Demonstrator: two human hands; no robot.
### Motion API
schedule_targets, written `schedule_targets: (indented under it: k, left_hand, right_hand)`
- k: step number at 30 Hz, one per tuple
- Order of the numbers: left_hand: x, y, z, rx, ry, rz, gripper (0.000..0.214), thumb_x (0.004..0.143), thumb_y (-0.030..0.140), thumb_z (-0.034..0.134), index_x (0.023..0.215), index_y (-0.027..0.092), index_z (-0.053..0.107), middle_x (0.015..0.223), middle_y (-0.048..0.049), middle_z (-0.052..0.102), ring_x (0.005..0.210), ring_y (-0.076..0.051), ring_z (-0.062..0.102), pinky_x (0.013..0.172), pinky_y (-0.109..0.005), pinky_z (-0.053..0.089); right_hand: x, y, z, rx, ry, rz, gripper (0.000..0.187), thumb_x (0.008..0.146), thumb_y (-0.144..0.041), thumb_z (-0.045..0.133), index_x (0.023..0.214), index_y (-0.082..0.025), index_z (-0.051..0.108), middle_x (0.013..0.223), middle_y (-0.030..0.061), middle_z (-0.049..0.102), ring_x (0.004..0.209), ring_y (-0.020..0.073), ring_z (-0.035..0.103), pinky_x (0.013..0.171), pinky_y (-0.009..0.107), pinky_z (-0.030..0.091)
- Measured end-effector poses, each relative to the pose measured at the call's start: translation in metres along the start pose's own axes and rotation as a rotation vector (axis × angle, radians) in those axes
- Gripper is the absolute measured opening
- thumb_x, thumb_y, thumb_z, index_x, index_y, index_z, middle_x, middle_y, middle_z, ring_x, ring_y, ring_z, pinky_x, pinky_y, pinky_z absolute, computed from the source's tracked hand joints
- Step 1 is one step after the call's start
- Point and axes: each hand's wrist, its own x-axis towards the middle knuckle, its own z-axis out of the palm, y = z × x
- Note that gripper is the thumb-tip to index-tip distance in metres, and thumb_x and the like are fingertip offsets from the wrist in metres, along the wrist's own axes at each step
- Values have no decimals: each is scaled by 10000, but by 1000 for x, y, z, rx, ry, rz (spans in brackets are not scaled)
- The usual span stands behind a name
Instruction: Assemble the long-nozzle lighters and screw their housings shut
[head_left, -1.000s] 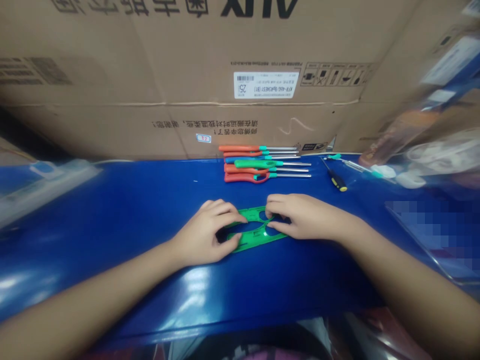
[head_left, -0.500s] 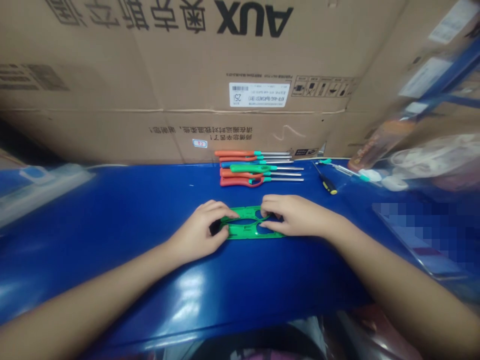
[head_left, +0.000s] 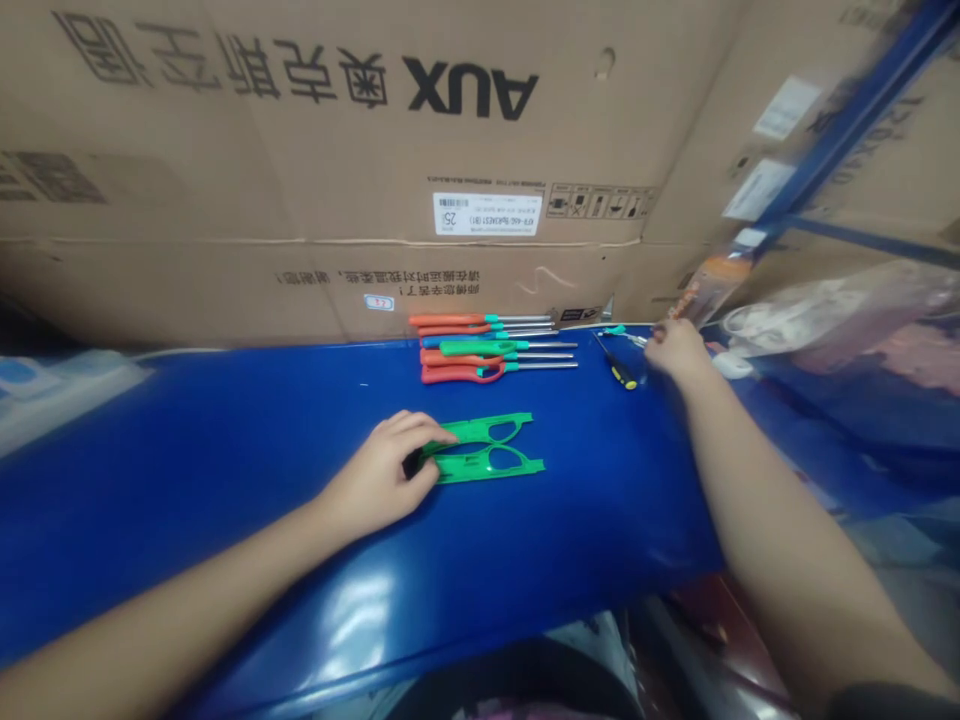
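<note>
Two green plastic handle halves [head_left: 484, 448] lie side by side on the blue table [head_left: 225, 440]. My left hand [head_left: 382, 472] pinches their left end, thumb and fingers closed on them. Far to the right, my right hand [head_left: 675, 348] is stretched to the table's back right, by a black and yellow screwdriver [head_left: 621, 371] and a small teal-tipped part [head_left: 616, 330]. Its fingers curl downward; I cannot see what they touch.
A row of finished lighters [head_left: 487, 347] with orange, green and blue handles and metal rods lies near the back. Big cardboard boxes [head_left: 375, 170] wall off the rear. Clear plastic bags [head_left: 825, 310] pile up at the right, and a pale tray [head_left: 52, 390] sits at the left.
My right hand let go of the green halves and reached right and back toward the screwdriver. My left hand kept hold of the left end. The view swung to the right.
</note>
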Motion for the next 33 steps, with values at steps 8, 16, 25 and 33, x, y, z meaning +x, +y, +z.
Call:
schedule_targets:
  k: [8,16,25,33]
  left_hand:
    - [1,-2,0,30,22,15,313,815,137,523,1032,214,734,1019,-53,737,950,-234,661,851,-370,534]
    - [1,0,-1,19,20,26,315,834,135,506,1037,203,737,1015,-55,741,943,-226,663,842,-361,534]
    - [1,-3,0,41,-1,-20,334,820,127,503,1045,203,738,1043,-51,725,979,-234,652,872,-381,521]
    - [0,-2,-1,44,10,-14,363,804,100,479,1034,203,741,1025,-46,728,954,-229,652,848,-376,527]
  right_hand:
    - [4,18,20,-92,-176,147,374,974,-372,644,1291,-174,610,1304,109,624,1118,236,648,932,438,569]
    - [3,4,14,-67,-284,140,363,981,-375,632,1286,-180,612,1299,103,628,1107,230,650,929,441,571]
    - [-3,-5,4,7,-276,214,321,975,-386,641,1210,-168,645,1205,85,669,1035,207,670,892,414,578]
    - [-9,-12,-5,168,67,134,106,839,-292,682,817,-190,661,907,96,735,865,244,682,760,338,502]
